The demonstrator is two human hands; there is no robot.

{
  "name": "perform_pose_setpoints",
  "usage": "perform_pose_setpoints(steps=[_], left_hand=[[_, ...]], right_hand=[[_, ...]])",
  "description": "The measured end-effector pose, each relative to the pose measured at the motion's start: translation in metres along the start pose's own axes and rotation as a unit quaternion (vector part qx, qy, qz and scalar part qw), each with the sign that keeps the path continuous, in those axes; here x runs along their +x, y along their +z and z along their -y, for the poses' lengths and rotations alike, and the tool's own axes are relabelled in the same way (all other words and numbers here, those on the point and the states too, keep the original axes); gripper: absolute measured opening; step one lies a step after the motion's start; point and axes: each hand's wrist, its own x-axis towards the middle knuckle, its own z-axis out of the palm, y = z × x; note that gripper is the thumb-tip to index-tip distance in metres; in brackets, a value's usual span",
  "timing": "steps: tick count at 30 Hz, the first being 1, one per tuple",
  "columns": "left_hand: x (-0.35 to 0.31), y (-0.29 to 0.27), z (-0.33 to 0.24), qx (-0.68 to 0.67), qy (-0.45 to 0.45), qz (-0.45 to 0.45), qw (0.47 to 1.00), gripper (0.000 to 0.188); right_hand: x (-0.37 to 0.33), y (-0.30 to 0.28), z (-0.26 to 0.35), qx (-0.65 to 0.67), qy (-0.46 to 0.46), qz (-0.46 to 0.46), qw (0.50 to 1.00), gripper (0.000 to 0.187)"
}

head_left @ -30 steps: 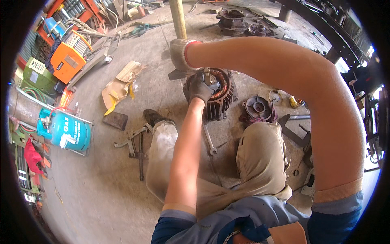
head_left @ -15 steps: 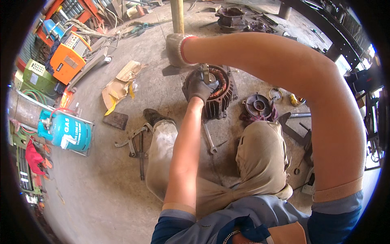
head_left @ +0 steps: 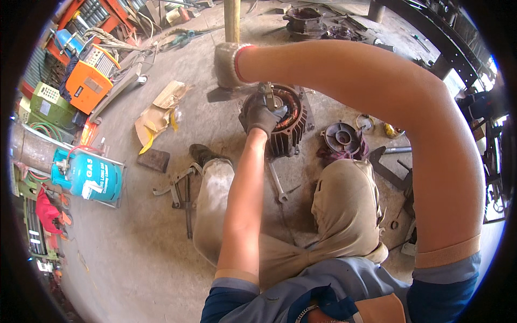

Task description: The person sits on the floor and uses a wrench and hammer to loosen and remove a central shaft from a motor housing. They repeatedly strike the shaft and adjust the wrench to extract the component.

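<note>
One gloved hand, your left hand [head_left: 260,118], clasped a metal tool [head_left: 268,96] atop the finned motor [head_left: 284,142] beneath it; your right hand [head_left: 228,65], its grip hidden, had shifted slightly leftward, beyond the left; work evidently remained at the motor's top.

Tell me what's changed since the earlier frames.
The right hand, in a whitish knit glove with red edging, has shifted left and slightly up in view. No new grasp or release shows. The dark-gloved left hand stays at the dark, round, finned metal motor housing; the silvery open-ended wrench hasn't moved.
</note>
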Motion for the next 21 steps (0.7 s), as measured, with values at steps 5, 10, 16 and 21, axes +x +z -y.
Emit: perform_pose_setpoints(steps=[5, 10, 16, 21], left_hand=[[0.001, -0.007, -0.007, -0.039, -0.023, 0.016, 0.999, 0.050], [0.002, -0.014, -0.017, 0.017, 0.022, -0.004, 1.000, 0.047], [-0.001, -0.006, -0.007, -0.040, -0.025, 0.024, 0.999, 0.040], [0.000, -0.003, 0.002, -0.081, -0.036, 0.041, 0.995, 0.057]], right_hand=[[-0.007, 0.005, -0.009, 0.019, 0.019, -0.073, 0.997, 0.024], [-0.002, 0.014, 0.001, -0.046, -0.029, 0.023, 0.998, 0.023], [0.003, -0.002, -0.008, 0.073, 0.045, -0.079, 0.993, 0.034], [0.004, -0.018, -0.044, 0.121, 0.105, -0.093, 0.983, 0.044]])
